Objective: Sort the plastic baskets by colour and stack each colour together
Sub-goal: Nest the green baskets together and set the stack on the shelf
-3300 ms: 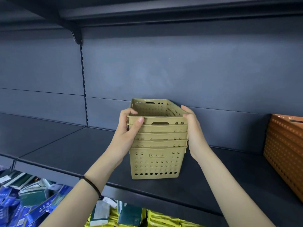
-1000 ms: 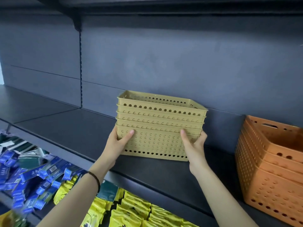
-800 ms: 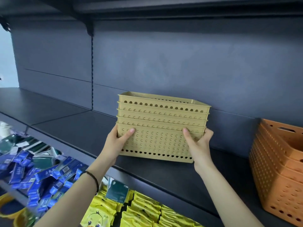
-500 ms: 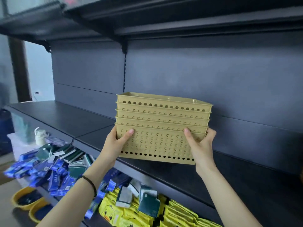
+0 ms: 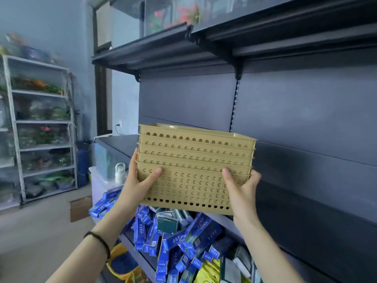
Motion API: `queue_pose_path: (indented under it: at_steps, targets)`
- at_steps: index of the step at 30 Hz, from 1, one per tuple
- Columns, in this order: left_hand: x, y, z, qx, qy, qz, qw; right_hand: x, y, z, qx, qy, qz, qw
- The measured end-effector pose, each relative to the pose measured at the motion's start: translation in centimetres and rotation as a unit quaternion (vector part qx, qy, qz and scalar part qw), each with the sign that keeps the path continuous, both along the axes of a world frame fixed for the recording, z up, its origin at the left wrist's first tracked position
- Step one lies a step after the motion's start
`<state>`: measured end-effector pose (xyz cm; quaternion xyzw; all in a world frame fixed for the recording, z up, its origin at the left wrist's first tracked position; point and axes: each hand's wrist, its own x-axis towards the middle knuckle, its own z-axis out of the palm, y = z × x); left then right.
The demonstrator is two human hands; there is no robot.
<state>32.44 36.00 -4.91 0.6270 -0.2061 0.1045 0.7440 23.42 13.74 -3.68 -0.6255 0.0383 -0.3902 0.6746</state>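
Stack of nested mustard-yellow perforated plastic baskets [image 5: 193,172] runs crosswise between left hand [image 5: 139,185] and right hand [image 5: 241,193], fingers [image 5: 255,177] curled round its 2 short ends.

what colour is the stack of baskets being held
Mustard yellow, with rows of round holes; the stack of baskets shows in the head view.

dark shelving [image 5: 306,123], blue packets [image 5: 175,240] heaped on a lower shelf, a white rack [image 5: 40,127] of blurred plants at left.
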Motion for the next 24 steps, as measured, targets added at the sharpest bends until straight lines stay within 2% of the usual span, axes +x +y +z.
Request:
queue_pose_path:
  at_steps: [9, 17, 24]
  targets:
    - [14.4, 6.4, 0.1, -0.026, 0.022, 0.074, 0.997, 16.7, 5.8, 0.3, -0.055, 0.014, 0.018, 0.998]
    - [30.2, 10.0, 2.0, -0.005, 0.053, 0.068, 0.996, 32.4, 10.0, 0.7, -0.002, 0.025, 0.004, 1.0]
    - [41.6, 11.9, 0.7, -0.034, 0.084, 0.047, 0.995, 43.0, 12.3, 0.5, -0.028, 0.04, -0.047, 0.998]
